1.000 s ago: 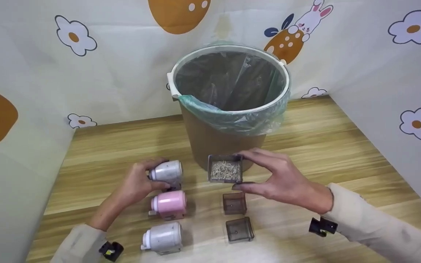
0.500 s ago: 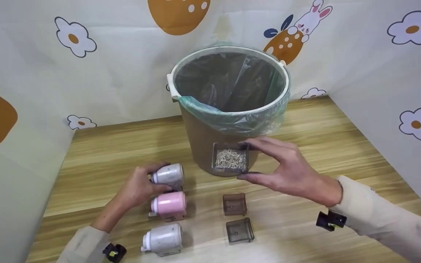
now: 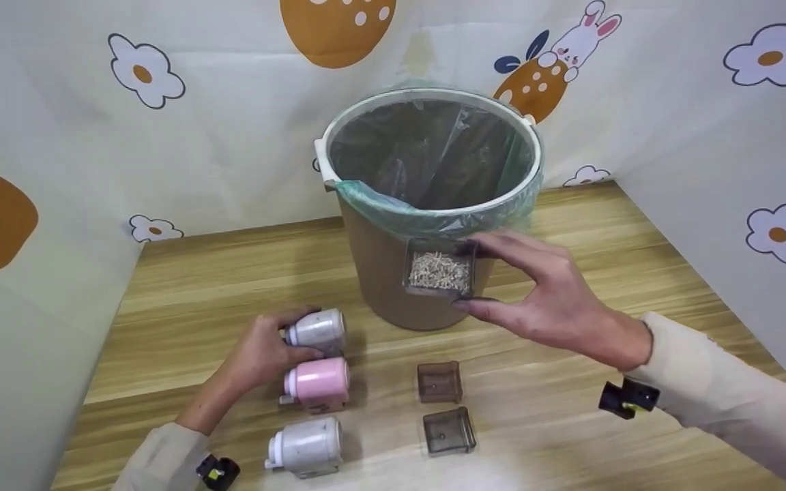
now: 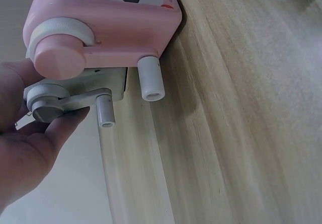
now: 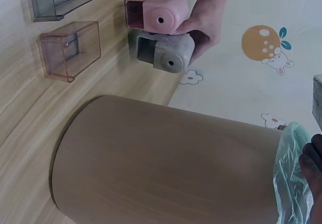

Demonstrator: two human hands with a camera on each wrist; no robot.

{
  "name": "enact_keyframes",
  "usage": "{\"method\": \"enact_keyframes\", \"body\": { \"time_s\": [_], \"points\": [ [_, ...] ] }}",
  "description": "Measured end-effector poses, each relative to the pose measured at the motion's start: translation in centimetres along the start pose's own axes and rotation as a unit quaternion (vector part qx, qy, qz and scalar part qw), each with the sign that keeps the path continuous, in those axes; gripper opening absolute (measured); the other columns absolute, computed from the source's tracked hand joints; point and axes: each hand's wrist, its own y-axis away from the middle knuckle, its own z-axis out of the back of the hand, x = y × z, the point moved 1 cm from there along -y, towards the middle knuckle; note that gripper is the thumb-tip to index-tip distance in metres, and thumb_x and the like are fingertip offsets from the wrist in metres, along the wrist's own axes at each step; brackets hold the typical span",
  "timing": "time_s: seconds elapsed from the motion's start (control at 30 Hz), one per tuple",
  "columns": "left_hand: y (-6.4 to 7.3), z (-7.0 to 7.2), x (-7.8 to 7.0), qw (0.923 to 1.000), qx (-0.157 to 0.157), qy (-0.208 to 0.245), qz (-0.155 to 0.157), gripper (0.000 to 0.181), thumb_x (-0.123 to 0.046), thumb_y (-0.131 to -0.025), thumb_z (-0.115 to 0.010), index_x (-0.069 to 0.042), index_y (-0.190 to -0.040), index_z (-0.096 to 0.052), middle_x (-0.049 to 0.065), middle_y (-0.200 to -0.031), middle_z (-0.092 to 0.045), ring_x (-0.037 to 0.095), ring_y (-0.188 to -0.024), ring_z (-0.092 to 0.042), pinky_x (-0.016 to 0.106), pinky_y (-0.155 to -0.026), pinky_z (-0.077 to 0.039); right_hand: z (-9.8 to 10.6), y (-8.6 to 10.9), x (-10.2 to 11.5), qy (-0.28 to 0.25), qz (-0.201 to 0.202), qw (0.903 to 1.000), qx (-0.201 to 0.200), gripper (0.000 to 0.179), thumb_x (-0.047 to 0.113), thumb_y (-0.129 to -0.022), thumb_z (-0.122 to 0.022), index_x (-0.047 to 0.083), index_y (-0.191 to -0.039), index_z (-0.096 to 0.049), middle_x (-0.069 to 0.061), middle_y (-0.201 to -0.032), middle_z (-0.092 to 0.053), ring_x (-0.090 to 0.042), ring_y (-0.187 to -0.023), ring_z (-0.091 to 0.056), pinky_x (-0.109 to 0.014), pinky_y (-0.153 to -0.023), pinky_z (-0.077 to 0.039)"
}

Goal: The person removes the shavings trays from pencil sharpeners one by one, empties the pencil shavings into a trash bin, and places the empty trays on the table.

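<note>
My right hand (image 3: 550, 300) pinches a clear dark shavings drawer (image 3: 440, 293) by its right side, between thumb and fingers. Pale pencil shavings (image 3: 439, 271) fill its lower part, and it overlaps the front of the bin (image 3: 379, 273) just under the rim. At the far end of the left row, my left hand (image 3: 260, 354) holds a grey crank pencil sharpener (image 3: 319, 330), thumb and fingers on opposite sides. In the left wrist view its crank handle (image 4: 105, 110) shows beside the hand. Right next to it stands a pink pencil sharpener (image 3: 321, 380).
A second grey sharpener (image 3: 306, 447) stands nearest me. Right of the row, a brownish drawer (image 3: 439, 382) and a grey drawer (image 3: 449, 432) lie on the wood-grain table (image 3: 536, 423). A green plastic liner (image 3: 372, 198) hangs over the bin's rim. Patterned cloth walls (image 3: 243, 136) surround the table.
My right hand has lifted the drawer of shavings up and slightly right, from near the bin's base toward its rim. The left hand has stayed on the grey sharpener.
</note>
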Motion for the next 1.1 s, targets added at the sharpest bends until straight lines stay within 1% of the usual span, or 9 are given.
{"method": "enact_keyframes", "body": {
  "time_s": [0.17, 0.3, 0.47, 0.57, 0.7, 0.9, 1.03, 1.1],
  "points": [
    [-0.2, 0.1, 0.3, 1.0, 0.001, -0.008, 0.004, 0.066, -0.011, -0.071, -0.089, 0.0, -0.131, -0.063, 0.02, -0.119, -0.071, 0.028, -0.102, -0.069, 0.041, -0.088, -0.058, 0.5, -0.6, -0.2, 0.001, -0.018, 0.9998, -0.012, 0.067, 0.003, -0.068, -0.09, -0.003, -0.129, -0.063, -0.016, -0.124, -0.07, -0.013, -0.117, -0.065, -0.023, -0.099, -0.055],
    [-0.2, 0.3, 0.6, 1.0, 0.006, 0.0, 0.007, 0.068, -0.012, -0.072, -0.089, 0.0, -0.133, -0.062, 0.022, -0.12, -0.07, 0.029, -0.103, -0.069, 0.043, -0.089, -0.058, 0.9, -1.1, -0.2, -0.003, -0.032, 0.9991, -0.027, 0.066, -0.002, -0.067, -0.089, -0.004, -0.128, -0.064, -0.017, -0.123, -0.07, -0.009, -0.116, -0.064, -0.022, -0.098, -0.055],
    [-0.3, 0.3, 0.9, 0.9998, 0.013, 0.012, -0.005, 0.068, -0.012, -0.072, -0.089, 0.002, -0.132, -0.061, 0.023, -0.124, -0.069, 0.032, -0.107, -0.068, 0.045, -0.092, -0.058, 1.3, -1.7, -0.1, -0.025, -0.049, 0.9977, -0.039, 0.063, -0.006, -0.068, -0.087, -0.006, -0.126, -0.064, -0.019, -0.117, -0.07, -0.008, -0.112, -0.065, -0.024, -0.1, -0.054],
    [-0.4, 0.3, 1.0, 0.9998, 0.012, 0.007, -0.013, 0.067, -0.014, -0.071, -0.09, 0.001, -0.131, -0.063, 0.023, -0.127, -0.068, 0.033, -0.11, -0.068, 0.046, -0.094, -0.058, 1.5, -2.1, -0.1, -0.033, -0.052, 0.997, -0.046, 0.064, -0.007, -0.068, -0.087, -0.008, -0.126, -0.063, -0.02, -0.116, -0.07, -0.009, -0.111, -0.066, -0.025, -0.101, -0.055],
    [-0.4, 0.3, 1.3, 0.9998, 0.014, -0.001, -0.014, 0.067, -0.015, -0.071, -0.09, 0.0, -0.131, -0.064, 0.022, -0.13, -0.066, 0.034, -0.114, -0.067, 0.048, -0.097, -0.056, 2.0, -2.8, -0.1, -0.029, -0.058, 0.9967, -0.049, 0.063, -0.006, -0.069, -0.086, -0.008, -0.127, -0.062, -0.017, -0.118, -0.069, -0.01, -0.112, -0.065, -0.026, -0.101, -0.054],
    [-0.5, 0.2, 1.6, 0.9996, 0.021, -0.01, -0.015, 0.066, -0.015, -0.071, -0.09, -0.003, -0.13, -0.065, 0.02, -0.132, -0.065, 0.037, -0.122, -0.063, 0.05, -0.104, -0.052, 2.7, -4.2, -0.3, -0.029, -0.062, 0.996, -0.057, 0.061, -0.007, -0.071, -0.085, -0.009, -0.128, -0.061, -0.017, -0.119, -0.068, -0.01, -0.11, -0.065, -0.027, -0.102, -0.054],
    [-0.5, 0.3, 1.6, 0.9996, 0.02, -0.012, -0.014, 0.066, -0.017, -0.07, -0.091, -0.004, -0.13, -0.066, 0.022, -0.133, -0.064, 0.04, -0.123, -0.062, 0.051, -0.105, -0.051, 3.0, -5.0, -1.0, -0.018, -0.068, 0.9963, -0.048, 0.062, -0.003, -0.073, -0.085, -0.008, -0.13, -0.061, -0.016, -0.12, -0.068, -0.01, -0.111, -0.065, -0.026, -0.102, -0.054],
    [-0.4, 0.4, 1.5, 0.9997, 0.022, -0.008, -0.008, 0.067, -0.018, -0.07, -0.091, -0.005, -0.13, -0.066, 0.023, -0.133, -0.063, 0.04, -0.123, -0.062, 0.05, -0.104, -0.052, 3.0, -5.3, -1.4, -0.006, -0.078, 0.9961, -0.042, 0.062, 0.0, -0.074, -0.086, -0.005, -0.131, -0.061, -0.015, -0.121, -0.068, -0.01, -0.111, -0.064, -0.025, -0.101, -0.054]
  ]
}}
